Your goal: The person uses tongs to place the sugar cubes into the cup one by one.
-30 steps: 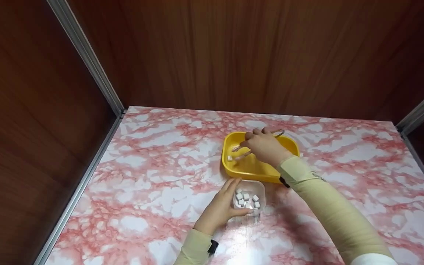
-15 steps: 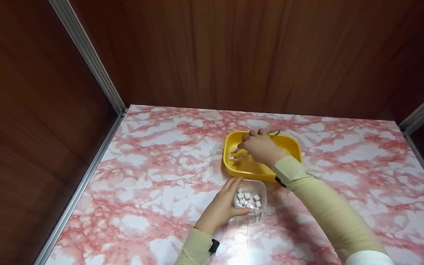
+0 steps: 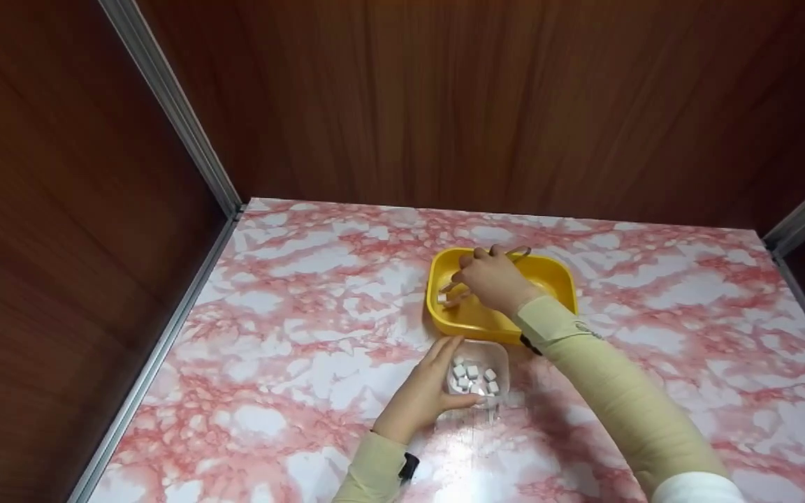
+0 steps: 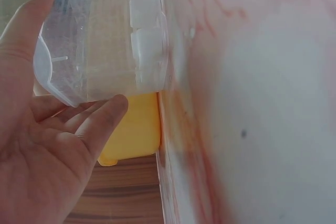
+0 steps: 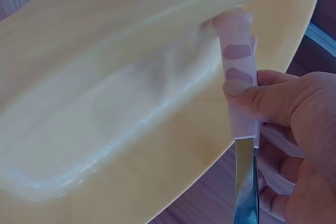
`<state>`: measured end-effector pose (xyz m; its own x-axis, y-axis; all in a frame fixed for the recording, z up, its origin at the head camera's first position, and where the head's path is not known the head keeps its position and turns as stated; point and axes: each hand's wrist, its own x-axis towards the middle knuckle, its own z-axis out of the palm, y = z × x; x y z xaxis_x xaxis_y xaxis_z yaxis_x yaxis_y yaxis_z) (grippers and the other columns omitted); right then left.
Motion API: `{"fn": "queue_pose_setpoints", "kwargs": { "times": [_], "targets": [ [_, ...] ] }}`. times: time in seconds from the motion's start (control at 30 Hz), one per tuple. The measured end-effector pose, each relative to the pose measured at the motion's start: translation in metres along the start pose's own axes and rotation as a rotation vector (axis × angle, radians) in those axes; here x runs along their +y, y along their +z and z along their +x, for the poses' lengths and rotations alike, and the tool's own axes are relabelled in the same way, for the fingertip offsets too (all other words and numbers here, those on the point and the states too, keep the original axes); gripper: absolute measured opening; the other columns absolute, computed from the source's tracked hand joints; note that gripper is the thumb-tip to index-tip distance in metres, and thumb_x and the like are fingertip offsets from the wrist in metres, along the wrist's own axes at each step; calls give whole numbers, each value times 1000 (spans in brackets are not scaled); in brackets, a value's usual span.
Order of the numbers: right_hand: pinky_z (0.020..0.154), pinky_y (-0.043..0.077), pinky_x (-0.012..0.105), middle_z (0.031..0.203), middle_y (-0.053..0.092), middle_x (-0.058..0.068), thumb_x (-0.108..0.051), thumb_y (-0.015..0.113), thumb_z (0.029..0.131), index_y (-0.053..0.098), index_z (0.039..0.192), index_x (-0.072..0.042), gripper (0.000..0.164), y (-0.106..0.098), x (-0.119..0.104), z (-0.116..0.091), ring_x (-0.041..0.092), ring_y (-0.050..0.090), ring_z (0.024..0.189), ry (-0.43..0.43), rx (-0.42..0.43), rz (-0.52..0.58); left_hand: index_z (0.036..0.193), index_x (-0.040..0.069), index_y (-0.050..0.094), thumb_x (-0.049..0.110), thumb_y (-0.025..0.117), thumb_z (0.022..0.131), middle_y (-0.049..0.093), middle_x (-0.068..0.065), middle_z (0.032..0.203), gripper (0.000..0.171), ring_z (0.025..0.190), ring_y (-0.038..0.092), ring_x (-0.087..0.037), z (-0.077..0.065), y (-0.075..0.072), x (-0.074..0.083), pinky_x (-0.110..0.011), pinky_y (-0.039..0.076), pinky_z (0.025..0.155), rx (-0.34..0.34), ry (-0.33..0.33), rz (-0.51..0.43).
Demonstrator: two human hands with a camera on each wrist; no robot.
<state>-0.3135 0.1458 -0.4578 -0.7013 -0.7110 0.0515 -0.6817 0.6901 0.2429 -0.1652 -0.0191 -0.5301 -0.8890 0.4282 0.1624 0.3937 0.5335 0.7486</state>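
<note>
My left hand (image 3: 418, 395) grips a clear plastic container (image 3: 499, 356) by its left side, thumb in front and fingers behind. Several small white cubes (image 3: 472, 372) lie in it. Over a yellow basin (image 3: 474, 330), my right hand (image 3: 495, 281) pinches a pair of tongs (image 5: 243, 114) with pink-covered ends and a metal band. Their pink tips (image 3: 455, 300) reach down inside the basin's left end, at a single white cube (image 3: 442, 298). Whether the tips press on that cube is too small to tell. The right wrist view shows thumb and fingers on the pink part, but no cube.
The red-and-white marbled tabletop (image 3: 291, 335) spreads around both vessels. The basin stands directly behind the container. A brown wood-look panel (image 3: 444, 105) rises at the back, with another panel (image 3: 60, 244) along the left. Metal rails edge them.
My right hand has shifted slightly left, and the tongs' tips have come from beside the lone cube to it. The left hand keeps its hold on the container.
</note>
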Motion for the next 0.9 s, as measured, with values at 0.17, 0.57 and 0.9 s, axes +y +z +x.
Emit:
{"fn": "queue_pose_setpoints", "kwargs": {
  "times": [0.17,0.57,0.9],
  "targets": [
    [85,45,52,107,65,9,-2,78,77,75,109,-22,38,-2,0,1,34,56,96,-2,-14,-2,149,7,29,42,77,78,34,-4,148,93,131,39,-18,2,0,0,-32,34,108,0,14,2],
    [86,43,50,108,65,10,-4,77,79,74,112,-25,38,-5,-2,5,33,54,96,11,-61,19,150,7,28,42,78,77,33,-4,149,94,132,38,-20,1,0,-1,-32,32,109,1,-1,11],
    [85,43,51,105,66,8,-5,74,83,75,109,-26,34,-8,-8,8,32,55,96,6,-76,-16,151,9,27,45,75,78,32,-3,149,94,132,37,-20,0,0,0,-34,34,107,-4,-9,-6]
  ]
}}
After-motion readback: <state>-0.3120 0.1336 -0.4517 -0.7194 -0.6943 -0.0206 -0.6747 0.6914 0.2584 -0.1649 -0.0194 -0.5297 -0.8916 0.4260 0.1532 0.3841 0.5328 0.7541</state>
